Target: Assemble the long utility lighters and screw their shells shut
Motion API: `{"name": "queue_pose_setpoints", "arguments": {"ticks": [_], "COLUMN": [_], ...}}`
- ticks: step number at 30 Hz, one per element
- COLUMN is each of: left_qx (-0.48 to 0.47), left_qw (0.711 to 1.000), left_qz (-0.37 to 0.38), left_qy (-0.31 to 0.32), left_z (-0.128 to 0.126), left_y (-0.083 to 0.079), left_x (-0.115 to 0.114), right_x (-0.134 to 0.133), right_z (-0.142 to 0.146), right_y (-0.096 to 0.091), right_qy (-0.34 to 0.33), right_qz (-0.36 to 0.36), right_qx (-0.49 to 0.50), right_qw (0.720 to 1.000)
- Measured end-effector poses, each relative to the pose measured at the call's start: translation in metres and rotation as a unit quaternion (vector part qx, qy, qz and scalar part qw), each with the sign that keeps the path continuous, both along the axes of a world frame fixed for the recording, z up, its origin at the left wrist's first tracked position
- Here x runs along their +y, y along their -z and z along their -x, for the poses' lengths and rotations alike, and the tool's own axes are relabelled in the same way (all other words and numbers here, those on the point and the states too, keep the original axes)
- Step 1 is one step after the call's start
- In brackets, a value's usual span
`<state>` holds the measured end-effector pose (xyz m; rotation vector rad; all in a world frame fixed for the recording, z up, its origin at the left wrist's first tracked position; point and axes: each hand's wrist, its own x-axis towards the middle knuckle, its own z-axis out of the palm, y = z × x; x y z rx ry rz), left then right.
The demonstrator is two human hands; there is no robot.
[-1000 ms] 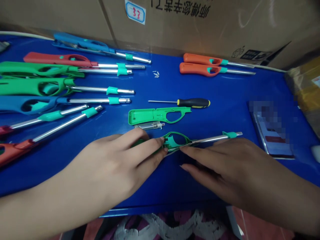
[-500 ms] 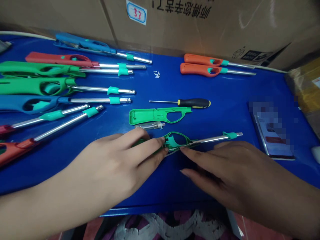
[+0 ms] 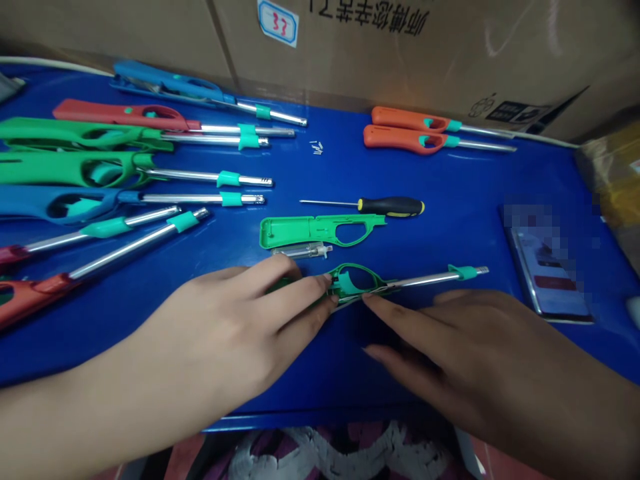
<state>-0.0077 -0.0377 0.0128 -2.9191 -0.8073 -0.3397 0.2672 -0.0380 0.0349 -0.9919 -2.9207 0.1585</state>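
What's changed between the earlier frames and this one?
Very little: the right hand eased slightly toward the person, away from the metal tube, its index fingertip staying by the green housing. The left hand kept its hold. Nothing visibly taken or released; screwdriver and loose green shell stayed put.

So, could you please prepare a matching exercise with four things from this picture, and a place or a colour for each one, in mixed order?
Things:
1. screwdriver
2. left hand
3. two orange lighters
4. loose green cover

Places and colours:
A. close to the cardboard box
B. between the screwdriver and the open green lighter
C. has a black and yellow handle
D. gripping the open green lighter

Right pairs: 1-C, 2-D, 3-A, 4-B
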Motion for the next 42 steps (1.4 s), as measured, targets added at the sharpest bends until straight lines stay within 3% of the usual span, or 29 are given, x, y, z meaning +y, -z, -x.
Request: {"name": "queue_pose_setpoints", "arguments": {"ticks": [29, 36, 42], "left_qx": [-0.008, -0.049, -0.09], "left_qw": [1.0, 0.998, 0.994], "left_qz": [0.005, 0.022, 0.033], "left_qy": [0.014, 0.038, 0.046], "left_z": [-0.001, 0.002, 0.007], "left_y": [0.002, 0.004, 0.012], "left_x": [0.004, 0.01, 0.015], "right_x": [0.001, 0.019, 0.038], "right_z": [-0.003, 0.0, 0.004], "right_y": [0.002, 0.003, 0.007], "right_qy": [0.036, 0.064, 0.103], "right_qz": [0.051, 0.072, 0.143], "right_qx": [0.035, 0.078, 0.115], "right_qw": [0.997, 0.992, 0.978]}}
